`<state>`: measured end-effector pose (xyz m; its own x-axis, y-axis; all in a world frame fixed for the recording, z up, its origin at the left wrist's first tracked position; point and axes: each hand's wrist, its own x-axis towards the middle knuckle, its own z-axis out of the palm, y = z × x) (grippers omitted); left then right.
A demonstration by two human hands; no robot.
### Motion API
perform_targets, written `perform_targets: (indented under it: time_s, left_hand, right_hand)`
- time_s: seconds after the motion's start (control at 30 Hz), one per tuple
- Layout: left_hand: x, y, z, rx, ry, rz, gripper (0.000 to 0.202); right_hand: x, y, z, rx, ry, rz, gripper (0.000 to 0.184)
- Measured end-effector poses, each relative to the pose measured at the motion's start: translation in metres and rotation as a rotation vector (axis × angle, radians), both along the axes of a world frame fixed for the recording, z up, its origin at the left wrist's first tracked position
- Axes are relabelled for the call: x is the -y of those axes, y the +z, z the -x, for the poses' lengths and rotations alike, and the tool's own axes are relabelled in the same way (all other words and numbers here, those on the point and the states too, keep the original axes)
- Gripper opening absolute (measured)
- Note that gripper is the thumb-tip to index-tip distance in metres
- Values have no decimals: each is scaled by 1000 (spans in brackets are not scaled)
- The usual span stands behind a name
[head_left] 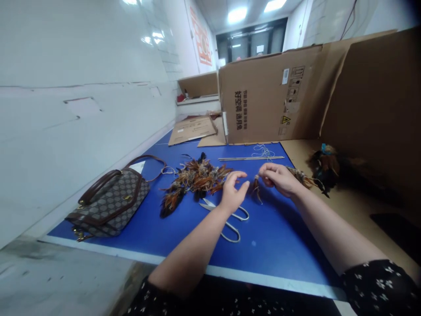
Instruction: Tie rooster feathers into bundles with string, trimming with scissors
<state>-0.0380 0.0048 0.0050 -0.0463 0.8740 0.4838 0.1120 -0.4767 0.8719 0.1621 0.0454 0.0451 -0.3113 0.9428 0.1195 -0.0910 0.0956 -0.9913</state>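
Note:
In the head view, my right hand (276, 177) pinches the top of a small feather bunch (256, 188), which hangs down over the blue table. My left hand (234, 193) is to its left, thumb and fingers apart with nothing between them. Left of that hand lies a pile of brown and black feathers (197, 175). Scissors (239, 213) with pale handles rest spread on the table, partly hidden under my left wrist. More feathers (301, 176) show behind my right wrist.
A patterned handbag (115, 202) stands at the left on the blue table (269, 250). Behind my hands lie a thin stick (250, 158) and tangled string (263, 151). A large cardboard box (263, 96) rises at the back. Dark feather bundles (325, 166) lie on cardboard at the right.

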Motion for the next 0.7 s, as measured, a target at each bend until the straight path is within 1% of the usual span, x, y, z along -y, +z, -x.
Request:
perform_targets:
  time_s: [0.1, 0.17, 0.23, 0.3, 0.47, 0.6, 0.7]
  left_hand:
    - [5, -6, 0, 18, -168, 44, 40]
    - [7, -10, -4, 62, -234, 79, 42]
    - [7, -14, -8, 113, -248, 112, 41]
    - [7, -17, -11, 148, -234, 147, 39]
    - [6, -22, -11, 189, -205, 263, 33]
    - [4, -23, -8, 344, -257, 350, 33]
    - [2, -25, -5, 432, -280, 421, 36]
  right_hand:
    - [8, -2, 2, 19, 25, -10, 20]
    - [13, -5, 3, 27, 23, -9, 20]
    - [17, -9, 5, 27, 22, -11, 20]
    - [21, -14, 7, 24, 19, -11, 19]
    - [24, -26, 9, 14, -8, 9, 22]
    - [21, -35, 9, 9, -68, 17, 22]
    - [20, -39, 10, 15, -82, 34, 22]
